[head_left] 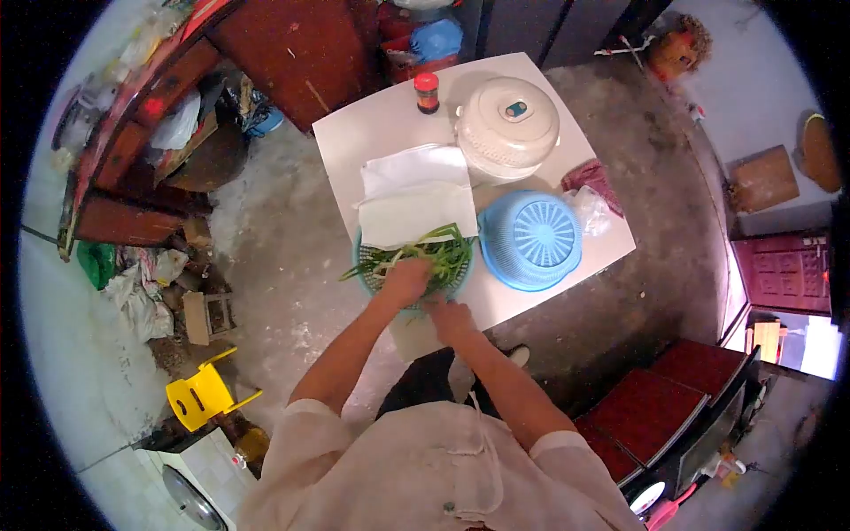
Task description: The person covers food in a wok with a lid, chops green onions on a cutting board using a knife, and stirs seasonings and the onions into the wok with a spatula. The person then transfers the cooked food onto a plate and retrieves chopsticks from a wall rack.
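Presently, greens (456, 252): I saw them lying in the basket (456, 288), by the near edge of the bench (354, 133).
Left hand (405, 281): positioned over the greens; fingertips were hidden, so I could not tell whether its grip held any stems.
Right hand (452, 322): located at the near rim of the basket; its grip was likewise unreadable from my remote view.
Work at basket: handling greens by hand, I judged.
Next move: called for keeping loose stems above the basket.
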`<state>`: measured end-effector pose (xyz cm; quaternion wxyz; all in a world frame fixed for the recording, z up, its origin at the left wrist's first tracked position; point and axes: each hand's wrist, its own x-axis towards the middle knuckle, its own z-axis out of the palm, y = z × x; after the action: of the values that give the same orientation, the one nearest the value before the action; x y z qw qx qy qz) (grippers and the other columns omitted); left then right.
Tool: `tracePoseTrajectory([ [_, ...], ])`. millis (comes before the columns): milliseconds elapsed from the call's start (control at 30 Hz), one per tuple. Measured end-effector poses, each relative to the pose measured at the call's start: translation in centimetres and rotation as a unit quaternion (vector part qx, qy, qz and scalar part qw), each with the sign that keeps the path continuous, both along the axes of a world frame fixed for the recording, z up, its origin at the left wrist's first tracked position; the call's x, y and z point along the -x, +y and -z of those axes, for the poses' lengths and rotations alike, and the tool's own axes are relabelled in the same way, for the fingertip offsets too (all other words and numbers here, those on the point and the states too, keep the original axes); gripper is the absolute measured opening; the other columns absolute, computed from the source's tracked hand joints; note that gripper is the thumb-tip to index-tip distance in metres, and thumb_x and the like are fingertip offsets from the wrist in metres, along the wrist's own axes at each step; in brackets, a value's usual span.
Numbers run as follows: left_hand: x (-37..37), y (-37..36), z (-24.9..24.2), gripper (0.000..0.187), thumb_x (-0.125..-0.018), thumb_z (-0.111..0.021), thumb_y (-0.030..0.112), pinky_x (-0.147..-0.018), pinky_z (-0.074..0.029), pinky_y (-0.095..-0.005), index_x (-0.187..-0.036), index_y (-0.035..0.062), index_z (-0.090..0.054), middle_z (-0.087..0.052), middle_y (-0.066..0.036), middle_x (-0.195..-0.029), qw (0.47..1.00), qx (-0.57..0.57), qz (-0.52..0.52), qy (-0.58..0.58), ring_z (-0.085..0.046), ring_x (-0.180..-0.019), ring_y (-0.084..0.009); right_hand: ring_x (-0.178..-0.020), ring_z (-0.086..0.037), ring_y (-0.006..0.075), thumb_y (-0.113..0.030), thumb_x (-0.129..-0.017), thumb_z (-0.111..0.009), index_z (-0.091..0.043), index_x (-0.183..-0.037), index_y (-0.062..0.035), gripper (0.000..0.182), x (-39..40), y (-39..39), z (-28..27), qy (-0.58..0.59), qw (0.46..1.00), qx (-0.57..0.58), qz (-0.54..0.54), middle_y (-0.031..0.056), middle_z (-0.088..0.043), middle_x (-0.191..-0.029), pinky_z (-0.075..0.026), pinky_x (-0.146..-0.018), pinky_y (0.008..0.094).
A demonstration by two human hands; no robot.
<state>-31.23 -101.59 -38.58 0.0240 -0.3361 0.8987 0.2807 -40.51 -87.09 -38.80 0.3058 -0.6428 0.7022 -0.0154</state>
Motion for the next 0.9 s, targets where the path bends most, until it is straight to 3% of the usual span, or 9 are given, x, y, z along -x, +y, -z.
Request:
tracePoseTrajectory([
  [100, -1.9, 1.9, 3.1, 0.021, -0.084, -0.061, 0.014, -0.073, -0.053, -0.0504, -0.102, 0.0056, -0.062, -0.067, -0.017, -0.098, 0.99, 0.026, 0.029, -0.135, -0.066, -0.092, -0.0361, -0.093, -0.064, 0.0339, -0.005, -0.081, -0.056, -0.059, -0.114, -0.0117, 0.034, 1.1, -0.5, 0.5, 0.004, 1.0, -0.001, 0.0, 0.0174, -0.057, -0.111, -0.053, -0.08, 0.0485],
  [200, -1.6, 2.8, 6.2, 0.021, -0.081, -0.062, 0.018, -0.069, -0.055, -0.047, -0.098, 0.0058, -0.065, -0.069, -0.016, -0.097, 0.978, 0.042, -0.043, -0.199, -0.07, -0.086, -0.0305, -0.089, -0.064, 0.034, -0.004, -0.083, -0.056, -0.058, -0.105, -0.0087, 0.023, 2.6, 0.7, 2.0, -0.034, 0.988, 0.136, 0.065, 0.0148, -0.059, -0.106, -0.053, -0.077, 0.0458],
  [300, -1.1, 2.6, 7.2, 0.026, -0.08, -0.064, 0.02, -0.076, -0.054, -0.0488, -0.1, 0.0043, -0.065, -0.067, -0.017, -0.101, 0.968, -0.018, -0.02, -0.25, -0.068, -0.097, -0.0332, -0.084, -0.065, 0.0314, -0.003, -0.084, -0.06, -0.058, -0.105, -0.0052, 0.021, 4.1, 0.9, 2.9, -0.117, 0.938, 0.271, 0.183, 0.014, -0.06, -0.101, -0.054, -0.072, 0.0398],
  [400, -1.1, 1.5, 7.5, 0.029, -0.077, -0.061, 0.02, -0.076, -0.055, -0.0462, -0.1, 0.0045, -0.069, -0.071, -0.018, -0.099, 0.961, -0.066, 0.048, -0.264, -0.07, -0.089, -0.0318, -0.096, -0.063, 0.0353, -0.01, -0.089, -0.06, -0.063, -0.103, -0.0027, 0.016, 6.1, 0.3, 2.0, -0.238, 0.9, 0.179, 0.319, 0.0181, -0.062, -0.105, -0.05, -0.084, 0.0469],
  [433, -1.1, 1.1, 6.3, 0.029, -0.077, -0.06, 0.02, -0.077, -0.055, -0.0461, -0.099, 0.004, -0.07, -0.071, -0.019, -0.099, 0.966, -0.077, 0.039, -0.245, -0.07, -0.09, -0.033, -0.091, -0.065, 0.0347, -0.009, -0.086, -0.066, -0.064, -0.101, -0.0033, 0.016, 6.3, 0.1, 0.1, -0.299, 0.854, 0.205, 0.374, 0.0187, -0.064, -0.097, -0.052, -0.079, 0.0432],
  [533, -1.0, -0.5, 2.4, 0.03, -0.076, -0.059, 0.022, -0.081, -0.054, -0.0453, -0.094, 0.0021, -0.071, -0.07, -0.022, -0.098, 0.974, -0.113, 0.022, -0.197, -0.068, -0.093, -0.0362, -0.073, -0.064, 0.0176, -0.006, -0.086, -0.068, -0.062, -0.103, -0.0012, 0.018, 7.3, 0.2, 1.5, -0.256, 0.854, 0.276, 0.359, 0.0099, -0.066, -0.084, -0.052, -0.067, 0.0299],
  [700, -1.0, -3.8, 0.1, 0.041, -0.081, -0.06, 0.036, -0.077, -0.05, -0.0493, -0.096, -0.001, -0.068, -0.066, -0.026, -0.09, 0.964, -0.221, 0.029, -0.146, -0.065, -0.084, -0.0385, -0.071, -0.061, 0.0123, -0.01, -0.086, -0.068, -0.063, -0.106, -0.0006, 0.022, 7.6, 0.4, 2.6, -0.288, 0.854, 0.21, 0.379, 0.0069, -0.065, -0.081, -0.049, -0.064, 0.0269],
  [800, -0.7, -4.2, -4.9, 0.042, -0.083, -0.06, 0.038, -0.075, -0.05, -0.0474, -0.096, -0.0015, -0.067, -0.066, -0.023, -0.086, 0.955, -0.28, -0.018, -0.095, -0.064, -0.078, -0.0343, -0.072, -0.06, 0.0107, -0.012, -0.087, -0.066, -0.063, -0.109, -0.0003, 0.025, 7.7, 0.6, 2.5, -0.299, 0.859, 0.176, 0.375, 0.0052, -0.064, -0.08, -0.049, -0.063, 0.0261],
  [900, -0.9, -3.6, -3.3, 0.04, -0.086, -0.06, 0.038, -0.071, -0.05, -0.0435, -0.096, -0.0006, -0.066, -0.066, -0.019, -0.081, 0.986, -0.108, 0.088, -0.093, -0.063, -0.074, -0.0311, -0.073, -0.06, 0.011, -0.013, -0.088, -0.065, -0.06, -0.114, -0.0001, 0.03, 7.2, 0.6, 2.7, -0.343, 0.841, 0.162, 0.386, 0.0049, -0.064, -0.083, -0.049, -0.063, 0.0266],
])
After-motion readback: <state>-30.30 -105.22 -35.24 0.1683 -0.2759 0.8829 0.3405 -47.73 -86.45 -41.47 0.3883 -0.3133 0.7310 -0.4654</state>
